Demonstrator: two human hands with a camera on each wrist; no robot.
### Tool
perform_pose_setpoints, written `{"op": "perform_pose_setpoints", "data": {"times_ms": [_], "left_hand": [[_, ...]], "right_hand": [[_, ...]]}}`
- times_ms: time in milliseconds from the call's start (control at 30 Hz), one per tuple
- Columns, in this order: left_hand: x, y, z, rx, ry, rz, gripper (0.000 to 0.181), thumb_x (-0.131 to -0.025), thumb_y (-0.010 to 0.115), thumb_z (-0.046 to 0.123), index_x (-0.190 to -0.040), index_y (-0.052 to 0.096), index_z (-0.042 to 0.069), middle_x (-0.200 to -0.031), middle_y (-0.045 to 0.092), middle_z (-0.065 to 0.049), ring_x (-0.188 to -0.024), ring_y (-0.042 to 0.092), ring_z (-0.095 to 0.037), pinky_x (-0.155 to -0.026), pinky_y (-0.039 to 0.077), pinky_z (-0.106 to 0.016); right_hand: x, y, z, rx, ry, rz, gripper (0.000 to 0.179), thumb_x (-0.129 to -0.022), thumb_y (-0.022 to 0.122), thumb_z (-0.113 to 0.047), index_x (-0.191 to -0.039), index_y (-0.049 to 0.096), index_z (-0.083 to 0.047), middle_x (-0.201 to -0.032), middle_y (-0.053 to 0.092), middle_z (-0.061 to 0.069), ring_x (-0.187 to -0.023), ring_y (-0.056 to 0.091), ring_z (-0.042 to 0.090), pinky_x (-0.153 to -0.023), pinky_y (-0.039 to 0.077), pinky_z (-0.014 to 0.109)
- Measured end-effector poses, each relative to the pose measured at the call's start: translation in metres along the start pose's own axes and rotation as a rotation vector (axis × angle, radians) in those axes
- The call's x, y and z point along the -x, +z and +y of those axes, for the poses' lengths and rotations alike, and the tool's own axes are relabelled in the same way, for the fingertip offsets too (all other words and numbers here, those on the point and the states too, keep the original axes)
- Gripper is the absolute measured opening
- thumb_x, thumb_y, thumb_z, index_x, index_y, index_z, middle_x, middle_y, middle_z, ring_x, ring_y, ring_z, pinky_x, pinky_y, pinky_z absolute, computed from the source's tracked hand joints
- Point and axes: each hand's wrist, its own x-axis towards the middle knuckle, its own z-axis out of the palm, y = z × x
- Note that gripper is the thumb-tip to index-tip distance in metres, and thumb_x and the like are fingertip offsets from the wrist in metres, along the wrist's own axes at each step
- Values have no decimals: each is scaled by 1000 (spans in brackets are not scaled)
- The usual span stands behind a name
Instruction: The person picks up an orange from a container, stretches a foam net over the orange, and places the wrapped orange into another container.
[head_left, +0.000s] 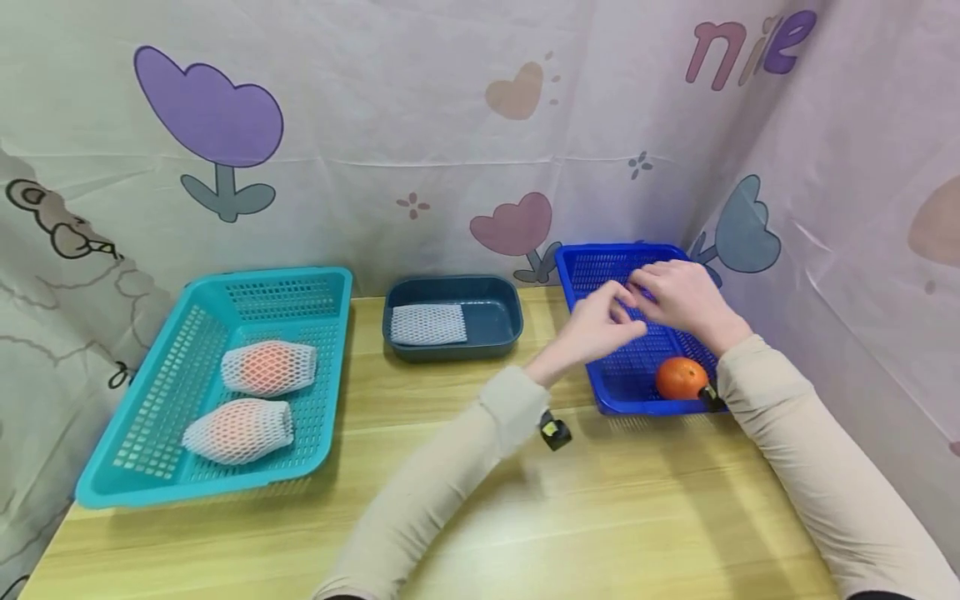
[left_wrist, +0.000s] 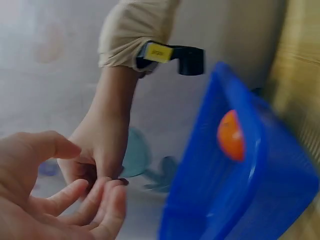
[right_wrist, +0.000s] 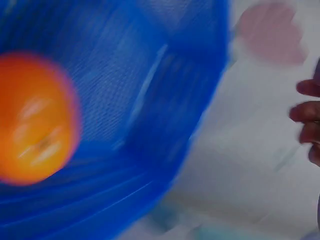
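Over the blue basket (head_left: 618, 396) my two hands are close together. In the head view, my left hand (head_left: 600, 323) has its thumb and fingers spread loosely, and no object shows in it. My right hand (head_left: 678, 298) bends down from the wrist with loosely curved fingers; the left wrist view shows nothing plainly held there, though its fingertips partly overlap the left hand's. An orange (head_left: 680, 378) lies in the basket's near right corner, below the right wrist. It also appears large and blurred in the right wrist view (right_wrist: 37, 120).
On the left, a teal basket (head_left: 341, 350) holds two fruits in white foam nets, an upper netted fruit (head_left: 268, 367) and a lower one (head_left: 240, 430). Between the baskets, a dark blue tray (head_left: 491, 321) contains flat white foam netting (head_left: 428, 324). A printed curtain hangs behind.
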Motion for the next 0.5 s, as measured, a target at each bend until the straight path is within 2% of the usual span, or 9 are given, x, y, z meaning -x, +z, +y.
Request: {"op": "perform_pose_setpoints", "data": {"times_ms": [67,133,200,367,500], "left_hand": [[-9,20,-3,-42,-38,-29,32,-86,74,19,-113,57,12,-86,65,5,-77,61,-5,-66,47,-16],[-16,39,-5,-80,-74,-52,38,-86,74,23,-118,56,12,-91,65,4,-83,59,-6,-69,46,-17],[-22,57,-8,-126,-111,-57,44,-86,74,27,-123,56,12,-98,65,2,-90,59,-8,-73,46,-18],[-27,93,-11,-304,-203,-104,54,-86,73,33,-133,52,17,-118,60,0,-106,56,-12,-85,47,-24],[-27,113,-16,-380,-237,-136,56,-82,73,27,-133,53,15,-119,57,-2,-100,56,-15,-80,48,-26]], "right_hand": [[25,1,15,-23,122,-104,9,-80,68,-8,-88,68,-5,-76,65,9,-62,58,28,-52,49,44],[49,1,27,-69,229,-219,18,-77,70,-3,-95,70,-5,-83,67,10,-66,59,27,-56,51,47],[69,0,35,-134,302,-326,25,-76,70,1,-100,70,-4,-85,68,9,-69,59,25,-60,51,47],[101,2,47,-293,361,-502,32,-72,69,7,-102,70,0,-81,67,5,-69,58,19,-63,51,40],[110,4,51,-377,402,-606,37,-67,66,10,-102,70,0,-83,67,5,-72,58,20,-63,48,35]]}}
